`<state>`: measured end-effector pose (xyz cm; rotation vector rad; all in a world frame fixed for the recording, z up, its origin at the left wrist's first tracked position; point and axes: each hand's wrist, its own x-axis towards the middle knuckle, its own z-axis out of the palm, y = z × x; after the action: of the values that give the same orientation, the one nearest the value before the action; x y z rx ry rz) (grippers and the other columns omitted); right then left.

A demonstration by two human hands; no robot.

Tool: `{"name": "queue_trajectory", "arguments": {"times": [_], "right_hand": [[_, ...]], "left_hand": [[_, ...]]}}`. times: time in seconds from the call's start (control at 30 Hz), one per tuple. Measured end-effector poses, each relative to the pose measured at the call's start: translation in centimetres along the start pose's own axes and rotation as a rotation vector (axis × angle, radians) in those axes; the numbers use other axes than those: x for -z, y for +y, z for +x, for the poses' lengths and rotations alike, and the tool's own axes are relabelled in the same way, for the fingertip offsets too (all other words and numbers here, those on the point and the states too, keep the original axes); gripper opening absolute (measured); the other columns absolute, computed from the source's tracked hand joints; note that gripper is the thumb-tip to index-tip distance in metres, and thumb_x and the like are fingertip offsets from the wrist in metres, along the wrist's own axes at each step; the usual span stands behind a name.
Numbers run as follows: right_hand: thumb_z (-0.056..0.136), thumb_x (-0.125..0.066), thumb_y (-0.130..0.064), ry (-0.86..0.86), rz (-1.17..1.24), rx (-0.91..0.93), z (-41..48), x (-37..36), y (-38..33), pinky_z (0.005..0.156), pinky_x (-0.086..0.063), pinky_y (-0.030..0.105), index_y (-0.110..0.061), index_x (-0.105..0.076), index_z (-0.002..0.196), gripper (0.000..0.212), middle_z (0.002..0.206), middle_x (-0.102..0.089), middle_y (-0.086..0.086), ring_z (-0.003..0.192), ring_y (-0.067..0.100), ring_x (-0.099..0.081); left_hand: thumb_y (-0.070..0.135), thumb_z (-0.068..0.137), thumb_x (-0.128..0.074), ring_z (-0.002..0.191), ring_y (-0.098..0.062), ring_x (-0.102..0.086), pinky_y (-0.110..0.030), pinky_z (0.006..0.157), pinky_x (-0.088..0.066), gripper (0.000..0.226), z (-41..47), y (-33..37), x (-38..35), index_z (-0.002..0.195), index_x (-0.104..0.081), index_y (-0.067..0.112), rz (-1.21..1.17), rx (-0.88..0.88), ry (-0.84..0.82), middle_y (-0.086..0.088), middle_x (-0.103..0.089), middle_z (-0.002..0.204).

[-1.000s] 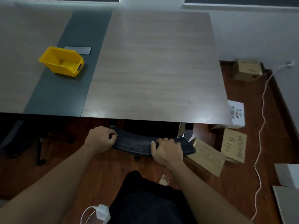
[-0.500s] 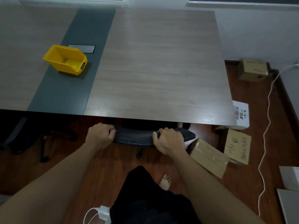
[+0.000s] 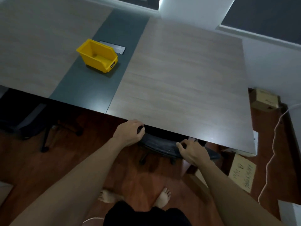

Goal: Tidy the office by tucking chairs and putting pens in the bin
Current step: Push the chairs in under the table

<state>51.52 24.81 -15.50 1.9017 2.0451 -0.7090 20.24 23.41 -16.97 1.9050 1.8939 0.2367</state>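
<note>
A black office chair (image 3: 160, 145) stands almost fully under the wooden table (image 3: 187, 82); only the top of its backrest and part of its base show. My left hand (image 3: 129, 133) grips the left end of the backrest top. At the right end my right hand (image 3: 194, 152) rests on the backrest with its fingers curled over the edge. A yellow bin (image 3: 97, 56), with nothing in it, sits on the table's dark grey centre strip (image 3: 91, 88). No pens are in view.
A second dark chair (image 3: 26, 121) is tucked under the table at the left. Cardboard boxes (image 3: 264, 99) (image 3: 242, 172) lie on the wooden floor at the right, beside a white cable (image 3: 273, 144). My bare feet (image 3: 163, 197) stand just behind the chair.
The chair has rolled further under the table with both hands on its backrest. My view has tilted and moved closer to the table edge.
</note>
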Motion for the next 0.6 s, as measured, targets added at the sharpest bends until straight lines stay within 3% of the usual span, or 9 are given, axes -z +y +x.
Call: {"name": "queue_trajectory", "arguments": {"times": [0.1, 0.23, 0.33, 0.6], "right_hand": [[0.086, -0.021, -0.094, 0.012, 0.084, -0.013, 0.8, 0.8, -3.4, 0.088, -0.059, 0.046, -0.027, -0.065, 0.130, 0.091, 0.113, -0.073, 0.002, 0.098, 0.025, -0.068], [0.093, -0.032, -0.087, 0.037, 0.202, 0.080, 0.8, 2.4, -13.0, 0.098, -0.056, 0.043, -0.025, -0.061, 0.139, 0.083, 0.135, -0.070, 0.004, 0.117, 0.028, -0.067], [0.099, -0.036, -0.078, 0.051, 0.216, 0.181, 1.1, 2.6, -20.4, 0.102, -0.052, 0.042, -0.022, -0.058, 0.144, 0.075, 0.146, -0.064, 0.006, 0.126, 0.029, -0.063], [0.092, -0.032, -0.084, 0.034, 0.159, 0.431, 1.1, 0.6, -38.6, 0.106, -0.050, 0.042, -0.020, -0.060, 0.143, 0.087, 0.145, -0.065, 0.005, 0.130, 0.027, -0.062]], "left_hand": [[0.063, 0.102, -0.037, 0.128, -0.016, -0.058, -0.040, 0.102, -0.053, 0.055, -1.6, -3.4, 2.4, 0.139, -0.061, 0.030, -0.130, 0.043, -0.002, 0.008, -0.062, 0.140], [0.075, 0.099, -0.029, 0.140, -0.018, -0.052, -0.045, 0.112, -0.048, 0.067, -5.1, -11.3, 6.2, 0.149, -0.052, 0.035, -0.157, 0.176, -0.036, 0.008, -0.055, 0.153], [0.077, 0.098, -0.028, 0.138, -0.016, -0.054, -0.045, 0.110, -0.049, 0.072, -8.1, -17.4, 9.4, 0.152, -0.049, 0.035, -0.156, 0.256, -0.017, 0.011, -0.058, 0.149], [0.071, 0.103, -0.034, 0.138, -0.014, -0.055, -0.038, 0.111, -0.048, 0.067, -18.6, -31.4, 15.9, 0.154, -0.049, 0.030, -0.198, 0.445, 0.155, 0.010, -0.061, 0.148]]}}
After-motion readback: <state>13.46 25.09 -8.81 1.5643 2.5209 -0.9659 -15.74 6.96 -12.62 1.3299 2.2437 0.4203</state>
